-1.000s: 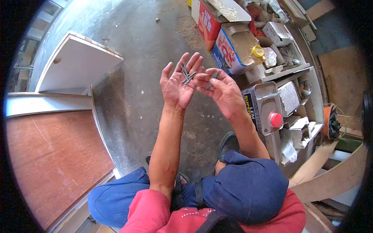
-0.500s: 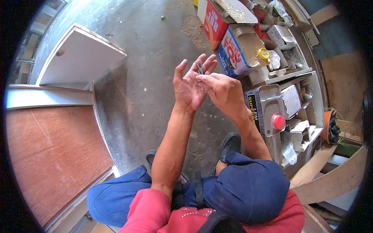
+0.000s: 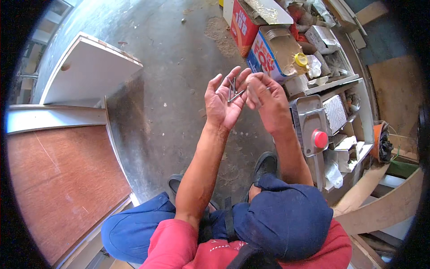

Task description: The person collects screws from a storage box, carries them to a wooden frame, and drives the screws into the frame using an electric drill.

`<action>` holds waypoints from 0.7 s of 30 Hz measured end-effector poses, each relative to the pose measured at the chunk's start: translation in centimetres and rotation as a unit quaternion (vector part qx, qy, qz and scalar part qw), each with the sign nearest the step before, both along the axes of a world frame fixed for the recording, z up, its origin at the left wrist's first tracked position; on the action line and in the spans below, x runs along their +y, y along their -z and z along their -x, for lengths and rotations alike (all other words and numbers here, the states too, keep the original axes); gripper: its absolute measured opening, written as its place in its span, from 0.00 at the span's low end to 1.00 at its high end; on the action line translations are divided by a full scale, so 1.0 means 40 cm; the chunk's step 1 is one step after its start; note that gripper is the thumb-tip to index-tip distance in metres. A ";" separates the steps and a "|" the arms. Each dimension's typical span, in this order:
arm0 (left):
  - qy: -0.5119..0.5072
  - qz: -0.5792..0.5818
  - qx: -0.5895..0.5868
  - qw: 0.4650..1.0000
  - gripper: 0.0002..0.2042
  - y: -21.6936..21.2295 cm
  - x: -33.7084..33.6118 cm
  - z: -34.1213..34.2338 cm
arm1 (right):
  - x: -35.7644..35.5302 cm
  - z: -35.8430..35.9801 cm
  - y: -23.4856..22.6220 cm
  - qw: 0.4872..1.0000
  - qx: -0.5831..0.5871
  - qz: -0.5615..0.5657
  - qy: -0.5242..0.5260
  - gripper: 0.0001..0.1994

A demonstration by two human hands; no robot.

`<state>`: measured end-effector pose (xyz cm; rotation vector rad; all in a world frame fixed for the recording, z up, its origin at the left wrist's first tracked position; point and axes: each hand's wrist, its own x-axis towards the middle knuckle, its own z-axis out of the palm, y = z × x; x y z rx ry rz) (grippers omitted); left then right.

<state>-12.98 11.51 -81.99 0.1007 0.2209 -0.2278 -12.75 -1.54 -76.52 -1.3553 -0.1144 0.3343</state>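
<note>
My left hand (image 3: 222,101) is turned palm up, its fingers slightly curled and apart. Several thin grey metal nails (image 3: 232,89) lie crossed over its palm and finger bases. Close on the right, my right hand (image 3: 267,99) is closed, with thumb and fingers bent together. What looks like the end of another nail (image 3: 268,88) pokes out between its fingers; most of it is hidden. Both hands are held above the floor in front of my knees, just left of the metal cans.
On the right stand a blue-and-white can with a yellow cap (image 3: 301,59), a red box (image 3: 242,29), a metal can with a red cap (image 3: 320,139) and a cluttered wooden tray (image 3: 363,103). White panels (image 3: 89,67) and a brown board (image 3: 67,179) are at left.
My right hand has drawn back from the left palm and turned, fingers curling in. The nails on the left palm now lie spread and in plainer sight.
</note>
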 end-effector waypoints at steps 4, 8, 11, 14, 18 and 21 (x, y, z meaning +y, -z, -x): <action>-0.010 -0.004 0.008 1.000 0.25 0.004 -0.008 -0.004 | -0.035 -0.018 0.018 0.959 0.138 -0.245 0.037 0.09; -0.038 -0.024 0.025 0.999 0.23 0.002 -0.007 -0.006 | -0.047 -0.012 0.033 0.954 0.179 -0.239 0.020 0.11; -0.047 -0.027 0.026 0.998 0.23 0.003 -0.008 -0.009 | -0.059 -0.008 0.060 0.978 0.166 -0.126 -0.005 0.11; -0.043 -0.037 -0.007 0.998 0.24 0.008 -0.010 -0.009 | -0.018 0.013 0.082 0.989 0.075 0.130 0.018 0.14; -0.041 -0.058 -0.011 0.997 0.25 0.004 -0.024 -0.002 | 0.020 0.033 0.080 0.930 -0.124 0.338 0.068 0.14; -0.035 -0.071 -0.019 0.997 0.25 0.006 -0.037 0.006 | 0.027 0.034 0.066 0.922 -0.110 0.363 0.074 0.14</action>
